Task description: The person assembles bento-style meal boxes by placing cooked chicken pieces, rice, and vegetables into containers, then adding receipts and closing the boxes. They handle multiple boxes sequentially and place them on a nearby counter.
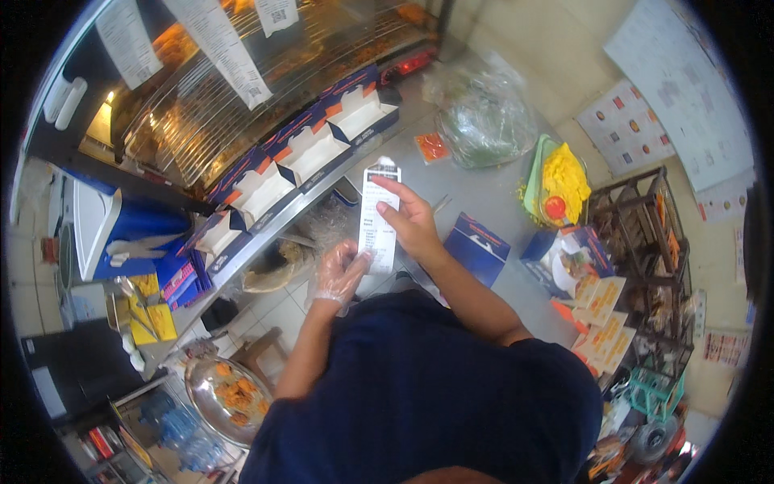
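Observation:
A long white printed paper receipt [377, 234] is stretched out in front of my body, held by both hands. My left hand [339, 270], in a clear plastic glove, pinches its lower left edge. Bare fingers of my right hand [411, 222] close on the upper right edge, thumb lying on the printed face. Just beyond the paper, a row of open navy-and-white cardboard boxes [310, 153] stands along the metal counter ledge. A navy box [477, 248] rests on the steel counter beside my right forearm.
Receipts [218, 48] hang before a heated display case with wire racks [189, 129]. At right are a clear plastic bag [488, 121], a red packet [431, 148], and a green container [532, 181] with yellow contents. A metal bowl [201, 403] of fried pieces sits lower left.

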`<act>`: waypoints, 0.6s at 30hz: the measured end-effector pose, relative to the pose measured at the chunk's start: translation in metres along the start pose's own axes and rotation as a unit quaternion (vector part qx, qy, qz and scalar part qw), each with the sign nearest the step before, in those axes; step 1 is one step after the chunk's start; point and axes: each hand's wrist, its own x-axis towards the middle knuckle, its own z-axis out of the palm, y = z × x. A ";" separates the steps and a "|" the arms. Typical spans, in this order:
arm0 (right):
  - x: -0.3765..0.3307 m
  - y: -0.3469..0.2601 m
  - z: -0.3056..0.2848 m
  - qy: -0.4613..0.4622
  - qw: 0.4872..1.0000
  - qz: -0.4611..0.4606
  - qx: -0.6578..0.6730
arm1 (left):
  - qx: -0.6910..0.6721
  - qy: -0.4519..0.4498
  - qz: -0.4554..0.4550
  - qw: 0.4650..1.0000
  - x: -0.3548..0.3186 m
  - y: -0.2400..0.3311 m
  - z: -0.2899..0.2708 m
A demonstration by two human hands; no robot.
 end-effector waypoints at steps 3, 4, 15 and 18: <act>0.006 0.007 -0.001 0.017 1.000 0.009 0.008 | -0.008 -0.053 -0.002 0.999 -0.003 -0.025 -0.018; 0.010 0.010 -0.002 0.021 1.000 0.011 0.015 | -0.010 -0.064 -0.004 0.998 -0.002 -0.031 -0.023; 0.027 0.003 -0.066 0.087 0.996 -0.002 0.007 | 0.091 -0.154 -0.025 0.984 0.074 0.003 -0.001; 0.048 -0.010 -0.082 0.076 0.996 -0.007 0.041 | 0.176 -0.113 -0.010 0.978 0.099 0.025 0.020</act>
